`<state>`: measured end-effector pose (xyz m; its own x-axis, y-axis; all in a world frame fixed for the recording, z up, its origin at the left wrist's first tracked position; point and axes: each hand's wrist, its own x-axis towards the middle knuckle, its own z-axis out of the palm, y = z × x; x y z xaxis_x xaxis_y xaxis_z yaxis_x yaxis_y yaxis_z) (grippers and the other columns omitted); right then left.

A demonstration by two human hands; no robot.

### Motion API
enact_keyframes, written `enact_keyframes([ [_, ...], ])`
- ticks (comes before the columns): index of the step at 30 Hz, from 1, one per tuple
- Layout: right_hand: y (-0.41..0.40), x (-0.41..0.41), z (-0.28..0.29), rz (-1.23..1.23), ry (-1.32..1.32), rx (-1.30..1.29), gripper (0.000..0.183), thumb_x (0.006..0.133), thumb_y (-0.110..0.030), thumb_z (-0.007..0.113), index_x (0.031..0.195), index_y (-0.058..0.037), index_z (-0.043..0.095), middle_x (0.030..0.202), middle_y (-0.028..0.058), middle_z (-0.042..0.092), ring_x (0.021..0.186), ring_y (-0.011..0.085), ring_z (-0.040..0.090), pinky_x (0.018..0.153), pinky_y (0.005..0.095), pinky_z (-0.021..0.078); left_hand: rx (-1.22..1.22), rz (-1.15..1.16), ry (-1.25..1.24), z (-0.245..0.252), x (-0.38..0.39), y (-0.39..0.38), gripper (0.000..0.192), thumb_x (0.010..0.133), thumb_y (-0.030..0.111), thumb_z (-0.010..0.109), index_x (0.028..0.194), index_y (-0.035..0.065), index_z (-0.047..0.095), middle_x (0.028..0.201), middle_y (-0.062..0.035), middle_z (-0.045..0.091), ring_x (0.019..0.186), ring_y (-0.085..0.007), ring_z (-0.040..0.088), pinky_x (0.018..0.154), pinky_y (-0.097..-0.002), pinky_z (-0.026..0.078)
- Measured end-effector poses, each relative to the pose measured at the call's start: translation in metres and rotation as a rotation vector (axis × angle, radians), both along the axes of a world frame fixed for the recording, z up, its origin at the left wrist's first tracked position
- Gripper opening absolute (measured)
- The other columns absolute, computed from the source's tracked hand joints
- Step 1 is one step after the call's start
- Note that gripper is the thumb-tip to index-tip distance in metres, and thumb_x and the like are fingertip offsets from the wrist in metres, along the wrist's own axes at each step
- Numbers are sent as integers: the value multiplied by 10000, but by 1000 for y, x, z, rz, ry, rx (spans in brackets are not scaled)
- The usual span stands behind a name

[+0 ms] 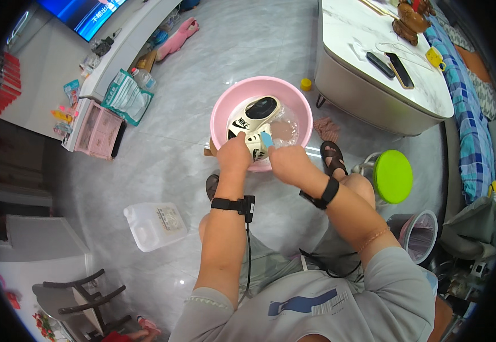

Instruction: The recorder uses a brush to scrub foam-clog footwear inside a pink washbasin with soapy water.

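Observation:
A pink plastic basin stands on the floor before me with sudsy water in it. Inside are two cream Nike slide sandals with black lettering. The farther slide sandal leans against the basin's far side, its black footbed patch facing up. My left hand grips the nearer slide sandal, which is partly hidden by my fingers. In my right hand is a light blue brush, its tip against the nearer slide; its bristles are hidden.
A yellow cap and a reddish cloth lie right of the basin. The marble-topped table stands beyond them. At right are a green-topped stool and a lined bin. A translucent jug lies at left.

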<state>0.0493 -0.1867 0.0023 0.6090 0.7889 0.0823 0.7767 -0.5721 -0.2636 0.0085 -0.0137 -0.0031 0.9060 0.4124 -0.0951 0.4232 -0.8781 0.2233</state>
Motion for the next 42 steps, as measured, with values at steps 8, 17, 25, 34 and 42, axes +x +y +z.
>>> enact_keyframes([
  [8,3,38,-71,-92,-79,47,246,851,-257,673,753,-31,664,704,181,693,640,341,717,566,448,560,-2,-70,-20,-5,16,-17,261,870,86,602,1127,75,646,969,-161,741,956,-353,716,785,-477,559],
  [17,-1,-18,11,64,-3,60,329,909,-325,642,838,-6,675,710,172,700,644,348,711,570,456,547,2,-41,-64,-13,1,11,249,906,128,573,1135,76,652,968,-184,734,933,-373,719,776,-504,559],
  [25,14,70,-85,-85,18,-70,204,859,-134,586,982,-25,708,799,170,735,766,357,733,671,475,570,-61,-53,-92,-23,5,-12,275,887,85,539,1130,92,667,968,-195,731,942,-378,708,785,-505,539],
  [34,17,111,-128,-298,46,-159,233,905,-230,596,961,-69,755,895,159,759,817,340,750,705,461,586,-96,-30,-114,-8,-7,-4,288,876,84,583,1158,74,637,959,-187,719,920,-377,706,770,-492,556],
  [42,29,101,-149,-318,201,-10,265,927,-217,545,941,-24,726,957,204,745,913,402,719,774,512,562,-154,-51,-100,-15,-14,5,259,859,92,622,1109,26,606,943,-213,710,888,-397,710,760,-515,560],
])
